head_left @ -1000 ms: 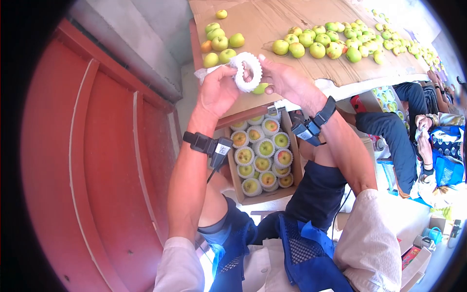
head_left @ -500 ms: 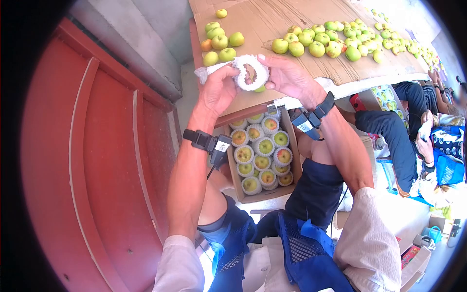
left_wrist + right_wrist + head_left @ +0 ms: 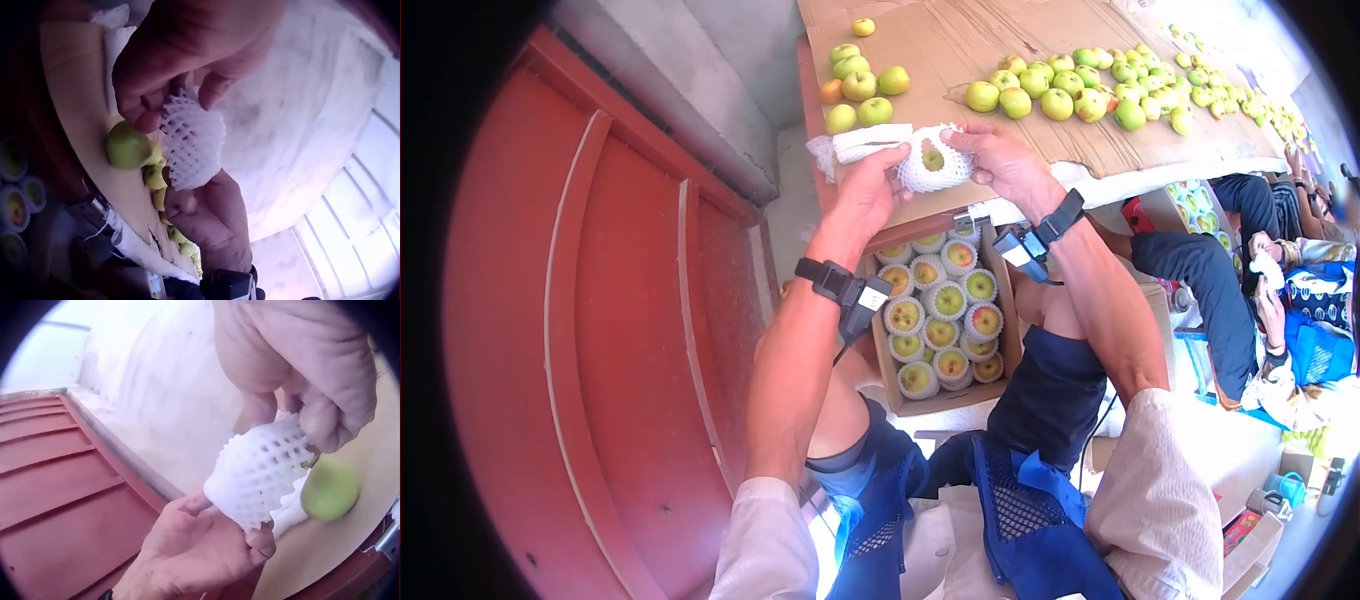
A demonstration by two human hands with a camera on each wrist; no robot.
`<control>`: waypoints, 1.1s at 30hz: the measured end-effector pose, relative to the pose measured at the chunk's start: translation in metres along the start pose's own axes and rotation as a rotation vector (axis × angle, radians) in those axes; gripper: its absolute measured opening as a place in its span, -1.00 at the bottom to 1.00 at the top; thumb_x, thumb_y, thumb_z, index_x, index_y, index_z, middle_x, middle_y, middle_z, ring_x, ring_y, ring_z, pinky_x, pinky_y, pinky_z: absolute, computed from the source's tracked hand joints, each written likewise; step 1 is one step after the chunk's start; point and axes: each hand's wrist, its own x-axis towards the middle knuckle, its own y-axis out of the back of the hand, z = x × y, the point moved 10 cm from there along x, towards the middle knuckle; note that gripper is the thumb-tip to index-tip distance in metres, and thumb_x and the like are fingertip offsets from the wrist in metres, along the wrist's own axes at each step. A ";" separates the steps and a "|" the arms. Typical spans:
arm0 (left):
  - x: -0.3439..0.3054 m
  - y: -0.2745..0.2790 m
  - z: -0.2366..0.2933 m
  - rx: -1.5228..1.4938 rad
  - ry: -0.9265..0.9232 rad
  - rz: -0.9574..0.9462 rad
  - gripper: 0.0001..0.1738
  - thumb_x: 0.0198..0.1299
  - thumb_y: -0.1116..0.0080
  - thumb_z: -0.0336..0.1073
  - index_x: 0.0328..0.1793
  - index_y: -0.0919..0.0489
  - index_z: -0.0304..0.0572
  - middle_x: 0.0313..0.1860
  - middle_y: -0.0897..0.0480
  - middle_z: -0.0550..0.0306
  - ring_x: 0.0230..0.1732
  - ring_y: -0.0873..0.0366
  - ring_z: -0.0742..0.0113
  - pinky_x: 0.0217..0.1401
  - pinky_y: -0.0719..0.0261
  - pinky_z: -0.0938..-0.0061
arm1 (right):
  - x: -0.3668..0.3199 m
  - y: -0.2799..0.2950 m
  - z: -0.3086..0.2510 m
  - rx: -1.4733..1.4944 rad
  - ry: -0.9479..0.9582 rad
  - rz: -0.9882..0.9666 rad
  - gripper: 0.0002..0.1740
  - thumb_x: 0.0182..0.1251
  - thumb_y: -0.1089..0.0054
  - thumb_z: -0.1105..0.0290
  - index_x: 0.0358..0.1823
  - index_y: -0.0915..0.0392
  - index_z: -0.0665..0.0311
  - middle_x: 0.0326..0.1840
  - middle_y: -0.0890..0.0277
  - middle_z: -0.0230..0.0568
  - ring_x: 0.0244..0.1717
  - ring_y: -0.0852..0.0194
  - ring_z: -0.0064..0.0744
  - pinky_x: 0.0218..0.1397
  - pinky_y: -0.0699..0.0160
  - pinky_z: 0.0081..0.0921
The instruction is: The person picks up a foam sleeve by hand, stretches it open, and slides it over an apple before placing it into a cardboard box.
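A white foam net sleeve (image 3: pixel 935 172) is stretched between my two hands over the near edge of the table. My left hand (image 3: pixel 868 190) pinches its left side, and my right hand (image 3: pixel 1012 165) pinches the opposite rim. The sleeve's mesh (image 3: pixel 192 140) stands spread in the left wrist view. Through its opening in the head view shows a green apple (image 3: pixel 933 160). That apple (image 3: pixel 331 489) rests on the cardboard just beyond the sleeve in the right wrist view. Flattened white foam sleeves (image 3: pixel 873 142) lie beside my left hand.
Loose apples (image 3: pixel 1055 103) spread across the cardboard-covered table (image 3: pixel 945 40), with several more at its left. Below the edge, a carton (image 3: pixel 910 408) holds apples in foam sleeves. A red door (image 3: pixel 630 330) stands at left; another person (image 3: pixel 1200 270) sits at right.
The foam sleeve has gone from a thick rolled ring to a spread-out net with a narrower opening. Both hands have shifted slightly right, and the flattened sleeves beside the left hand show more.
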 end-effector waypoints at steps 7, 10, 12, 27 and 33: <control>0.017 0.019 -0.024 0.076 -0.050 0.163 -0.81 0.48 -0.12 -0.24 0.02 -0.57 -0.20 -0.24 -0.63 0.22 -0.35 -0.50 0.52 -0.51 -0.31 0.57 | 0.032 0.031 0.014 -0.281 0.203 0.302 -0.77 0.46 -0.31 0.23 -0.07 -0.62 0.22 -0.29 -0.60 -0.44 -0.33 -0.46 -0.69 -0.38 -0.39 -0.56; 0.020 0.026 -0.030 0.125 -0.044 0.234 -0.78 0.50 -0.08 -0.22 0.02 -0.56 -0.24 -0.29 -0.60 0.22 -0.43 -0.46 0.53 -0.59 -0.26 0.60 | 0.043 0.037 0.017 -0.392 0.276 0.308 -0.71 0.47 -0.28 0.19 -0.06 -0.61 0.29 -0.27 -0.62 -0.33 -0.27 -0.51 -0.60 -0.26 -0.49 -0.51; 0.019 0.027 -0.035 0.245 0.000 0.268 -0.81 0.53 -0.06 -0.23 0.05 -0.53 -0.18 -0.29 -0.57 0.28 -0.43 -0.42 0.57 -0.60 -0.26 0.61 | 0.045 0.037 0.018 -0.488 0.274 0.318 -0.68 0.48 -0.27 0.18 -0.05 -0.61 0.33 -0.26 -0.63 -0.27 -0.24 -0.53 -0.56 -0.19 -0.52 -0.49; 0.014 0.022 -0.040 0.291 -0.057 0.362 -0.74 0.57 0.02 -0.18 0.07 -0.53 -0.22 -0.30 -0.59 0.27 -0.47 -0.42 0.57 -0.63 -0.31 0.62 | 0.013 0.036 0.032 -0.424 0.344 0.435 -0.57 0.53 -0.13 0.20 0.12 -0.49 0.50 -0.02 -0.64 0.07 -0.02 -0.60 -0.26 0.06 -0.57 -0.32; 0.005 0.011 -0.032 0.163 -0.129 0.354 -0.75 0.58 0.02 -0.14 0.04 -0.55 -0.15 -0.30 -0.59 0.33 -0.45 -0.44 0.58 -0.54 -0.34 0.62 | -0.002 0.022 0.016 -0.146 0.384 0.388 -0.76 0.57 -0.15 0.29 0.04 -0.53 0.32 -0.09 -0.56 -0.36 -0.07 -0.47 -0.61 0.00 -0.51 -0.57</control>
